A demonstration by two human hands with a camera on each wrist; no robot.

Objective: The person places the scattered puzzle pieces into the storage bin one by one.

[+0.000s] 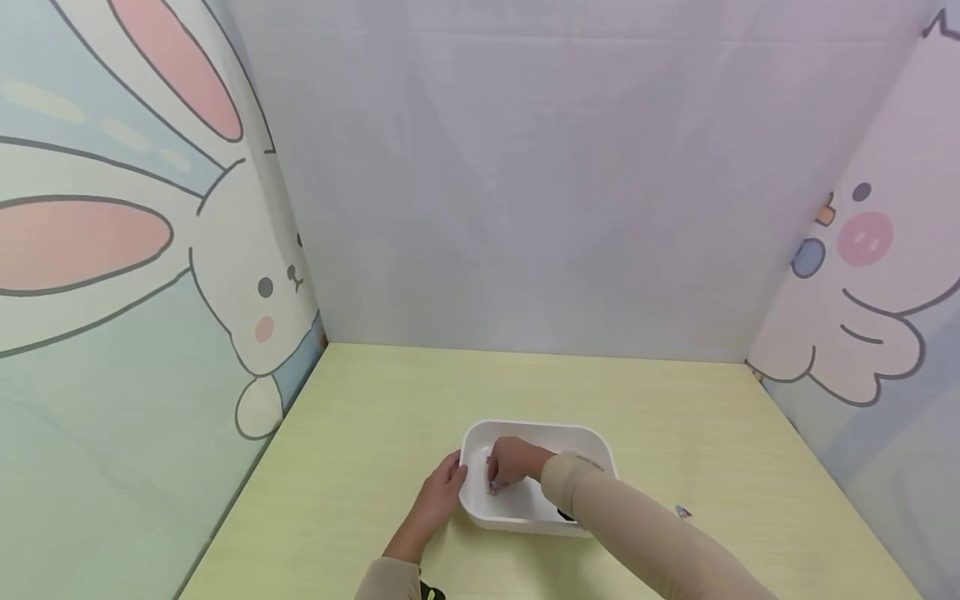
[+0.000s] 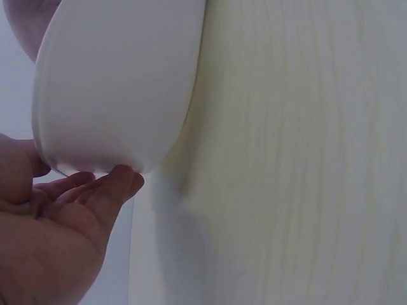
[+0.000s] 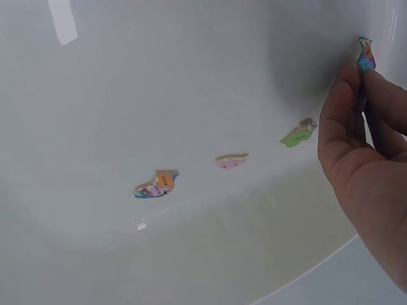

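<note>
pinching fingers: right hand [image 3: 369, 159] grips a small multicoloured piece [image 3: 365, 56] between thumb and fingertips, inside the tub towards its left end
beside them: green piece [image 3: 299, 134] on the tub floor, near the hand
farther along: pink piece [image 3: 231, 162], then an orange-and-blue piece [image 3: 158, 185], spaced apart in a rough row
white tub [image 1: 540, 527]: upright on the pale yellow table [image 1: 360, 417]
left hand [image 1: 442, 490]: holds the tub's left end, thumb at the rim, fingertips touching the outer wall
loose piece [image 1: 683, 511]: on the table, right of the tub, near the right sleeve [image 1: 645, 529]
surrounding walls: rabbit drawing [image 1: 255, 292] left, pink-snouted figure [image 1: 907, 250] right, plain grey backdrop [image 1: 525, 183] between
</note>
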